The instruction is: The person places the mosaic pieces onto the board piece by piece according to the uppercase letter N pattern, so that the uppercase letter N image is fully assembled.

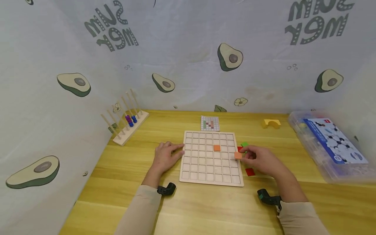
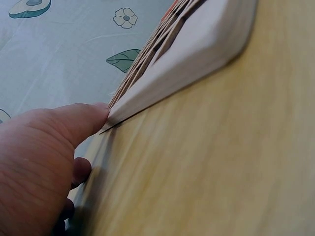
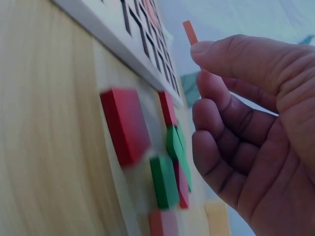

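A pale wooden grid board (image 1: 211, 183) lies on the table, with an orange square tile (image 1: 216, 148) in one of its cells. My left hand (image 1: 165, 158) touches the board's left edge with extended thumb and index finger; the left wrist view shows the thumb at the rim. Over the right edge, my right hand (image 1: 262, 160) pinches another orange tile (image 1: 238, 155) between thumb and fingertips, tilted on edge in the right wrist view. Beneath and beside this hand lie a red tile (image 1: 250, 172), a green tile (image 1: 244, 144) and several more, partly hidden in the head view.
Behind the board lies a small card (image 1: 210, 123) printed with a coloured grid pattern. A peg rack (image 1: 126, 135) with purple and blue beads stands at the left. Far right are a yellow arch block (image 1: 271, 123) and a clear plastic case (image 1: 320, 163) carrying a blue-and-white box (image 1: 337, 140).
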Motion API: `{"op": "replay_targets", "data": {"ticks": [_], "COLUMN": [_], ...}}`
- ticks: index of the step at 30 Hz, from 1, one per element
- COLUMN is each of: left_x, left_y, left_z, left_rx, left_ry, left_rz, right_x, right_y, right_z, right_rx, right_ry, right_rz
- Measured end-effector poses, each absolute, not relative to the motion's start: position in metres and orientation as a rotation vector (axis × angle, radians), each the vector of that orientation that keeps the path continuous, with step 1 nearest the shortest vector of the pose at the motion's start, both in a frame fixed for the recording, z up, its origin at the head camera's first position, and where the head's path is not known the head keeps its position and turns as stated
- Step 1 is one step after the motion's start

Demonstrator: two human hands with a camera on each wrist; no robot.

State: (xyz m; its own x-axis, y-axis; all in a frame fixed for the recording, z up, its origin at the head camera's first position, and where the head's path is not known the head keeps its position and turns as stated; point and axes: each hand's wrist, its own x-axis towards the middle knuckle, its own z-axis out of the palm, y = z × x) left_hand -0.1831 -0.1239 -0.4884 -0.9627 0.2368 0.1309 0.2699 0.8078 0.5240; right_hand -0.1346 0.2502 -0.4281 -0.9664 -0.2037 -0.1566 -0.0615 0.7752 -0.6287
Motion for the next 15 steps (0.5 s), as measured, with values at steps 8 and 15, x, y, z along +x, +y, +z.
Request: {"op": "replay_targets", "data": {"ticks": [8, 15], "left_x": [-0.183, -0.183], "left_y": [-0.124, -0.124], "left_z": [-0.488, -0.488], "left_rx": [-0.412, -0.424], "left_ry": [-2.931, -2.925], "left_rz": [-0.874, -0.863], "right_x": [-0.14, -0.143], "right_y": [0.223, 0.204], "right_z": [-0.43, -0.433], "right_rx": [-0.271, -0.301], "right_ry": [2.751, 2.763], "right_rz": [-0.986, -1.047]}}
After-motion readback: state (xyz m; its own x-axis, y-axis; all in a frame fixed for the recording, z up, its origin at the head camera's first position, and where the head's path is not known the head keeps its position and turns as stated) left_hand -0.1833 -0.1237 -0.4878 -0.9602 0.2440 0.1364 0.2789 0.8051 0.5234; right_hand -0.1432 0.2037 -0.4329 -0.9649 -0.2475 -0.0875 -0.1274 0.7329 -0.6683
